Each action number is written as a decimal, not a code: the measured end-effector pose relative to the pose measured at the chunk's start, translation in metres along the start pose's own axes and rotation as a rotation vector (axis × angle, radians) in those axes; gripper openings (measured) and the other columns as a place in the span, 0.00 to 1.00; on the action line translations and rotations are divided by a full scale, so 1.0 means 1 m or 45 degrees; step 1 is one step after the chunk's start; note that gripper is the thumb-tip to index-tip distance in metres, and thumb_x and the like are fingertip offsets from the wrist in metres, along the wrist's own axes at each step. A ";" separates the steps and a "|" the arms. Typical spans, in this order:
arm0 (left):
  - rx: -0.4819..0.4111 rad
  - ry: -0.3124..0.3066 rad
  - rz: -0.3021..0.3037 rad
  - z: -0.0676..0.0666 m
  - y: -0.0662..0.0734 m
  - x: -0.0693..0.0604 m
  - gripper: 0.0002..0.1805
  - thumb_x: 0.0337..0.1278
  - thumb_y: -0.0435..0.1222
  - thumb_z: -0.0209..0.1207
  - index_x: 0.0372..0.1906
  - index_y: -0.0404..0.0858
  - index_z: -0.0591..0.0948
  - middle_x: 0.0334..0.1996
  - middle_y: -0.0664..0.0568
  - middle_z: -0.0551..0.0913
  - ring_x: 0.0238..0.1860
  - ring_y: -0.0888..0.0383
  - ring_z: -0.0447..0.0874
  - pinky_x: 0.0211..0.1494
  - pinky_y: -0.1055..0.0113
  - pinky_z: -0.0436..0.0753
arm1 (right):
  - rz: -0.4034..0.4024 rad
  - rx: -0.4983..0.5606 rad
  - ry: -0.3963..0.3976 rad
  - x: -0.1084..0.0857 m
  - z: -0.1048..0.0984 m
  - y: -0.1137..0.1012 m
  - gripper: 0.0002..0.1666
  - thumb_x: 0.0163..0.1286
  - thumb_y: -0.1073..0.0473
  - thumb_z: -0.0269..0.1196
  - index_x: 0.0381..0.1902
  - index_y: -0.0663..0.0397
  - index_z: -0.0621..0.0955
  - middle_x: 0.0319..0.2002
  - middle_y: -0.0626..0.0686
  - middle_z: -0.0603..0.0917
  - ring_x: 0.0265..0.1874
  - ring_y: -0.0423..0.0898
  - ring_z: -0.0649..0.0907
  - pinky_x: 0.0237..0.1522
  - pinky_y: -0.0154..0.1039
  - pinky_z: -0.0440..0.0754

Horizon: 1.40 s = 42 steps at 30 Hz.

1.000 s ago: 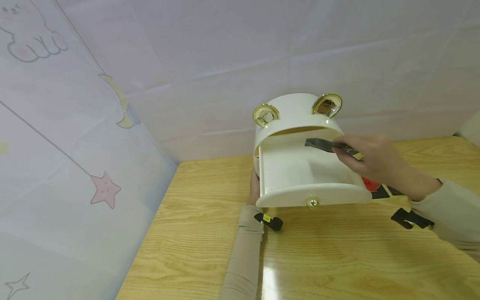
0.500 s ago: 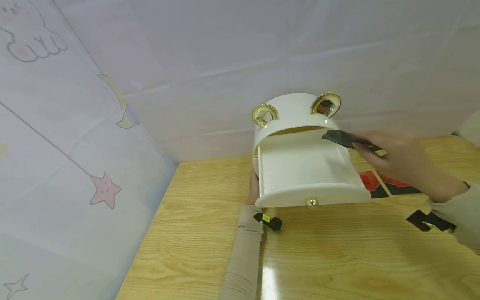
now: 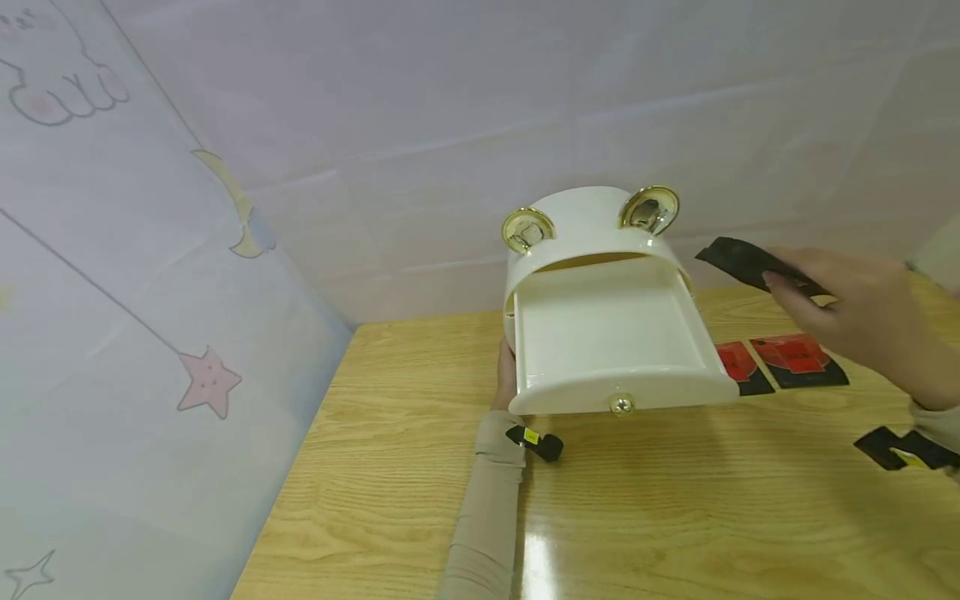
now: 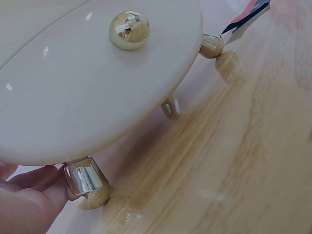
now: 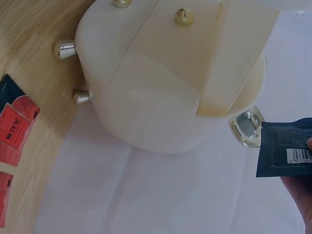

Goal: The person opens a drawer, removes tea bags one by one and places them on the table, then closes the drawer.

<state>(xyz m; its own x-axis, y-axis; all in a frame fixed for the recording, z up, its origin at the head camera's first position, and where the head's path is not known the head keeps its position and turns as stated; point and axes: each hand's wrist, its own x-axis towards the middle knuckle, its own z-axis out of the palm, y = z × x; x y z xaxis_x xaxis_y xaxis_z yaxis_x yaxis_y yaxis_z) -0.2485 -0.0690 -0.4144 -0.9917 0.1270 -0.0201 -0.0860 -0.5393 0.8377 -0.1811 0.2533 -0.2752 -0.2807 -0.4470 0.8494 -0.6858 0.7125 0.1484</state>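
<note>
A white round-topped storage box (image 3: 592, 208) with gold ears stands at the middle of the table in the head view. Its drawer (image 3: 622, 390), with a gold knob, is pulled out toward me. My left hand (image 3: 507, 377) holds the box low on its left side; the left wrist view shows those fingers (image 4: 41, 181) under the edge, against a gold foot (image 4: 87, 178). To the right of the box, my right hand (image 3: 862, 308) pinches a dark flat sachet (image 3: 750, 262) in the air. A barcode shows on the sachet (image 5: 287, 151) in the right wrist view.
Two red and black sachets (image 3: 799, 360) lie on the wooden table (image 3: 405, 467) just right of the drawer. A pale printed cloth (image 3: 420, 125) hangs behind the table and along its left. Black camera mounts (image 3: 536, 442) sit on both wrists.
My right hand has moved to the right, from over the drawer to beside the box, still holding the dark sachet. The sachets on the table have come into view. My left hand has not moved.
</note>
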 end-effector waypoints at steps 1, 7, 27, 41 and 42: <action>0.004 0.015 0.000 -0.001 -0.001 0.001 0.19 0.67 0.48 0.34 0.27 0.45 0.71 0.21 0.57 0.72 0.22 0.65 0.70 0.28 0.72 0.72 | 0.006 -0.007 -0.001 -0.002 -0.001 0.001 0.36 0.71 0.43 0.42 0.33 0.74 0.80 0.23 0.64 0.81 0.13 0.54 0.77 0.15 0.39 0.69; 0.053 0.104 -0.002 0.008 0.007 -0.006 0.18 0.66 0.47 0.34 0.27 0.45 0.70 0.21 0.57 0.72 0.23 0.65 0.70 0.29 0.73 0.72 | 0.089 -0.011 -0.011 -0.016 -0.002 0.008 0.38 0.71 0.40 0.41 0.40 0.72 0.79 0.25 0.66 0.81 0.14 0.57 0.77 0.13 0.41 0.69; 0.133 0.215 0.000 0.002 -0.005 0.003 0.19 0.64 0.52 0.35 0.28 0.47 0.70 0.22 0.58 0.72 0.23 0.65 0.70 0.29 0.73 0.72 | 0.279 -0.122 -0.214 -0.064 -0.011 0.041 0.28 0.73 0.51 0.41 0.49 0.72 0.76 0.29 0.70 0.79 0.09 0.45 0.67 0.10 0.30 0.53; 0.047 0.061 0.029 0.014 0.015 -0.013 0.20 0.68 0.44 0.31 0.25 0.46 0.71 0.20 0.59 0.72 0.22 0.66 0.70 0.28 0.74 0.72 | 0.595 -0.257 -0.452 -0.111 -0.002 0.068 0.18 0.54 0.77 0.51 0.44 0.78 0.74 0.34 0.78 0.75 0.09 0.54 0.68 0.11 0.39 0.57; 0.048 0.076 0.026 0.015 0.015 -0.014 0.20 0.68 0.44 0.32 0.25 0.46 0.71 0.20 0.59 0.72 0.22 0.66 0.70 0.28 0.74 0.72 | 0.603 -0.259 -0.450 -0.115 -0.002 0.070 0.17 0.52 0.78 0.52 0.43 0.79 0.75 0.34 0.79 0.75 0.10 0.56 0.70 0.11 0.40 0.59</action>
<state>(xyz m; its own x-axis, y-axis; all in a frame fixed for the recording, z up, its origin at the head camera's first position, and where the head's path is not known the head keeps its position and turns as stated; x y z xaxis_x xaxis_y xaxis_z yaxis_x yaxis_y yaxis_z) -0.2342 -0.0664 -0.3933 -0.9973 0.0655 -0.0343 -0.0630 -0.5093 0.8583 -0.1959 0.3554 -0.3612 -0.7521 -0.1844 0.6328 -0.3008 0.9503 -0.0806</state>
